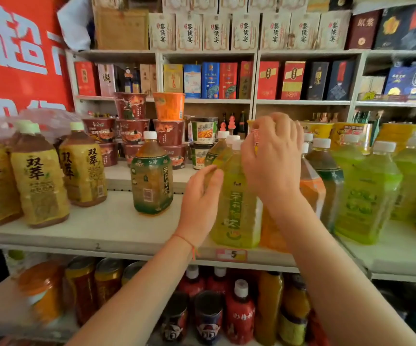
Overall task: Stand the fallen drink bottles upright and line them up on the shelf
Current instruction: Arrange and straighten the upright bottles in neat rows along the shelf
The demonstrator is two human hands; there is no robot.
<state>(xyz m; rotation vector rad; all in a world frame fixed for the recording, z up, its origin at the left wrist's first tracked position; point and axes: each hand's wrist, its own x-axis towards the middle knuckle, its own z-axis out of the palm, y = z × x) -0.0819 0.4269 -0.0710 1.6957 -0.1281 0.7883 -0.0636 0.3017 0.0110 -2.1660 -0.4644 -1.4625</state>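
Instant noodle cups [149, 131] stand stacked below boxed liquor [217, 79], beside a red banner [14, 51].

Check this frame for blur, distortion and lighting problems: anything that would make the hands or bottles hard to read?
Head view: strong wide-angle bowing, so the shelf edge curves and the outer bottles lean; left hand and right hand are smeared by motion blur, finger positions unclear; the yellow-green bottle between them is soft; lighting is even, with no harsh glare; the lower shelf is dimmer.
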